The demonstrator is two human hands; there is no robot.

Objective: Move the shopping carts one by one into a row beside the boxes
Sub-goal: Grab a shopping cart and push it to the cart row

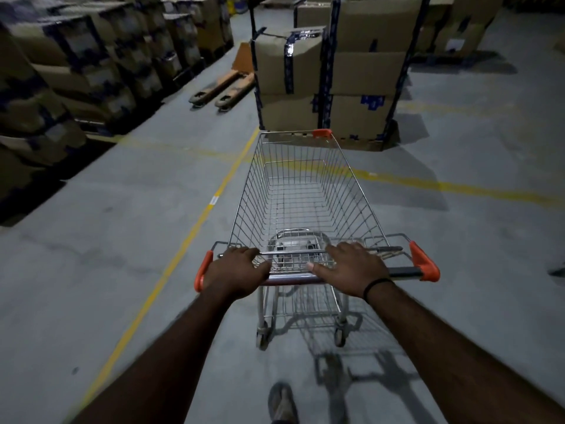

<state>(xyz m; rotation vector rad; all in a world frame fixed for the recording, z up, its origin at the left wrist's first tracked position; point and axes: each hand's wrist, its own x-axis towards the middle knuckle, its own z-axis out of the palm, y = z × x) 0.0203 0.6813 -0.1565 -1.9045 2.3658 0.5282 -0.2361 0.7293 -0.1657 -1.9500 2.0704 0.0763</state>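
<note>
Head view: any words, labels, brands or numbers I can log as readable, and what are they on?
None can be read.
Blue prints on the stacked cardboard boxes: blurred.
White label on a far box: too small.
Small sticker on the yellow floor line: illegible.
Shopping cart: no visible text.

A pallet jack (222, 87) lies on the grey concrete floor (91, 240) far ahead and left of the grip. Yellow lines (183, 240) cross the floor. A shoe (282, 403) shows below the grip, and a black wristband (376, 286) sits just behind it.

No readable text on the blurred labels of the boxes (360, 71).
</note>
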